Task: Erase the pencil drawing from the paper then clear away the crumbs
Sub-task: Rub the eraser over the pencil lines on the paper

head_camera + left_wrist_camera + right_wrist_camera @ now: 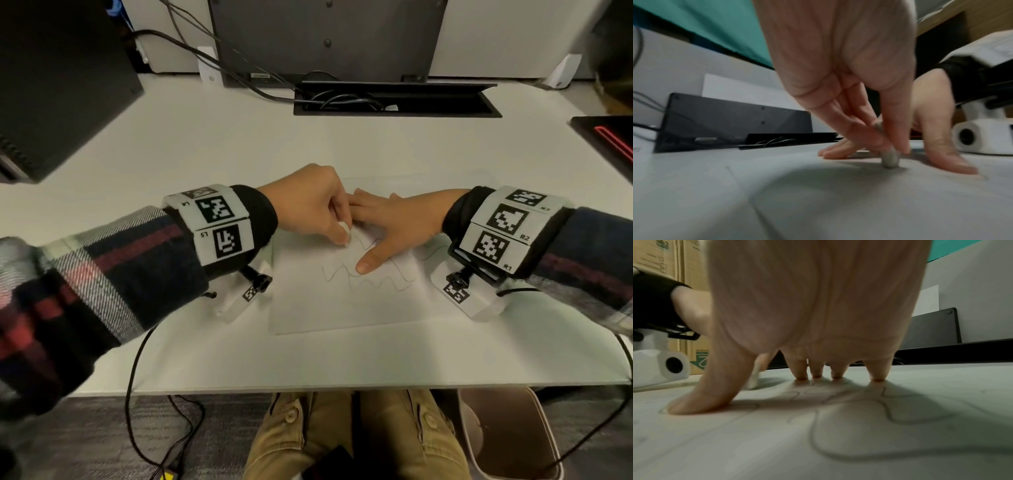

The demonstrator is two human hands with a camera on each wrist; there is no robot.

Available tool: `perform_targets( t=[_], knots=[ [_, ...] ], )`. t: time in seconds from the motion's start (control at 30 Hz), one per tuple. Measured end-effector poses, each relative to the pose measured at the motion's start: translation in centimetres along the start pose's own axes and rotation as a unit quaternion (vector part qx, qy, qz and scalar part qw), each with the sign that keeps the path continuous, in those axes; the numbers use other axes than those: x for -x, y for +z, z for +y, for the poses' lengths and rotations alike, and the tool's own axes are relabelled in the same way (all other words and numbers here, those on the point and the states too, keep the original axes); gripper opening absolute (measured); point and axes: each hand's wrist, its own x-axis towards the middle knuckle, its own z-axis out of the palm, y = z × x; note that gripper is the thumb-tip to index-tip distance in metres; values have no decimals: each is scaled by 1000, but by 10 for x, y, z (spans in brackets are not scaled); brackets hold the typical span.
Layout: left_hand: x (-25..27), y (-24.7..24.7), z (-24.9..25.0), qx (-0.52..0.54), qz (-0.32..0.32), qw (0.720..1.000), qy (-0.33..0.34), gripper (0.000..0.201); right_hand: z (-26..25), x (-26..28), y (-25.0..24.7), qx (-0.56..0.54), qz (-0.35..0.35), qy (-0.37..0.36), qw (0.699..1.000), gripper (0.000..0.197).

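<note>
A white sheet of paper (342, 305) lies on the desk in front of me, with wavy pencil lines (376, 282) drawn across its middle. My left hand (308, 205) pinches a small white eraser (344, 229) between thumb and fingers, its lower end pressed on the paper at the drawing's left part. In the left wrist view the eraser (889, 160) stands upright on the sheet. My right hand (387, 222) lies flat with spread fingers on the paper, its thumb (368, 263) on the lines. The right wrist view shows those fingertips (877, 378) pressing down among pencil lines (888, 412).
A white desk (205, 154) carries a black monitor base (325, 37) at the back, an open cable tray (394, 101) with wires, a black computer case (51, 85) at the left and a dark device (606, 137) at the right. A bin (507, 435) stands under the desk's front edge.
</note>
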Motion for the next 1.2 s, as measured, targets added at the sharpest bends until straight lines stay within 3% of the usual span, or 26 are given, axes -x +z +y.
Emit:
perform_targets(
  t=[0.1, 0.3, 0.43, 0.57, 0.7, 0.87, 1.1, 1.2],
  knots=[
    [7, 4, 3, 20, -55, 998, 19, 13, 0, 0, 1, 3, 3, -3, 1000, 110],
    [2, -9, -10, 1, 29, 999, -30, 20, -1, 3, 1, 18, -16, 21, 999, 108],
    [7, -2, -7, 12, -25, 1000, -16, 17, -2, 4, 3, 20, -20, 11, 1000, 108],
    [6, -4, -7, 28, -7, 999, -16, 19, -5, 8, 2, 15, -17, 12, 1000, 106],
    [11, -1, -1, 18, -88, 996, -3, 17, -7, 8, 2, 17, -13, 17, 1000, 107],
    [-1, -23, -17, 36, 77, 996, -29, 18, -10, 15, 1, 17, -8, 49, 999, 112],
    [-10, -23, -28, 18, 81, 995, -62, 14, -10, 14, -9, 13, 54, 33, 998, 95],
    [-14, -22, -29, -1, 77, 995, -69, 21, -9, 9, -10, 11, 42, 31, 999, 98]
  ],
)
